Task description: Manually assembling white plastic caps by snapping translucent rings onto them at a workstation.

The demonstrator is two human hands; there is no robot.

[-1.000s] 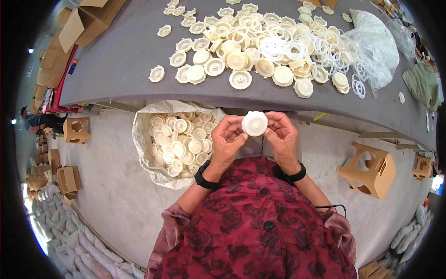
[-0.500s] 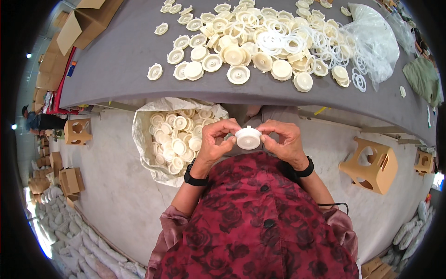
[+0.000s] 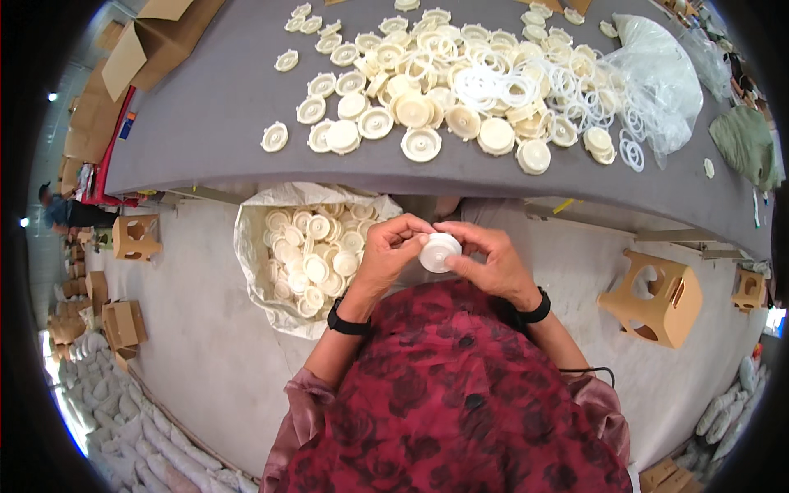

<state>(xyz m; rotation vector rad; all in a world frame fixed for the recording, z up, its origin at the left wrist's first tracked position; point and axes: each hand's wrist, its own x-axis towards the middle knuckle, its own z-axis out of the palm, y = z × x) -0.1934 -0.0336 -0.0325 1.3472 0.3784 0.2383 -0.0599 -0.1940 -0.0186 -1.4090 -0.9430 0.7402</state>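
Observation:
Between both hands, over my lap, is a round cream plastic cap (image 3: 439, 253) with a whitish face turned up. My left hand (image 3: 396, 251) pinches its left edge between thumb and fingers. The thumb of my right hand (image 3: 485, 255) presses on the cap's right side while the fingers curl over its far edge. On the table ahead lies a heap of similar cream caps (image 3: 421, 144), with thin white rings (image 3: 519, 90) scattered over its right part. Below the table's edge, left of my hands, a white woven sack (image 3: 255, 271) holds many more caps.
The grey-covered table (image 3: 214, 131) spans the far side. A clear plastic bag (image 3: 657, 82) lies at its right, near a green cloth (image 3: 744, 144). A tan plastic stool (image 3: 653, 297) stands on the floor at right, another stool (image 3: 136, 237) at left. A person (image 3: 74, 212) is far left.
The cap has turned and tilted in my fingers. My right hand has shifted inward, its fingers now over the far edge and its thumb on the cap.

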